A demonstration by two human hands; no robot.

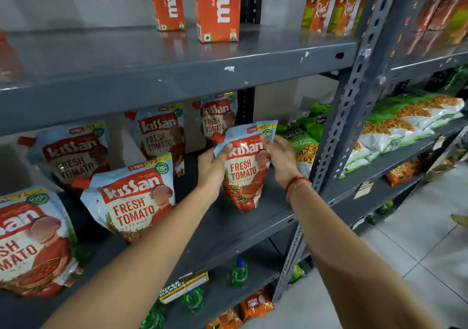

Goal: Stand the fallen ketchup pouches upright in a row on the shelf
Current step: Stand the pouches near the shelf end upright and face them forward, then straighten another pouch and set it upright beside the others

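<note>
The grey metal shelf [243, 230] fills most of the view, with a slotted upright post [354, 96] on its right side. On the middle board stand several ketchup pouches: one large at the far left front [33, 242], one beside it [131, 199], and three more in the back row [73, 156] [162, 136] [217, 118]. They all look upright, some leaning a little. Above are two orange juice cartons [217, 7]. Right of the post lie green snack bags [405, 118]. Both hands grasp one more pouch, the held pouch [247, 174], by its upper part: the left hand [212, 164] on its left edge, the right hand [281, 156] on its right edge. This pouch stands with its bottom on the board, near the front right. The right wrist wears a red thread [296, 183].
</note>
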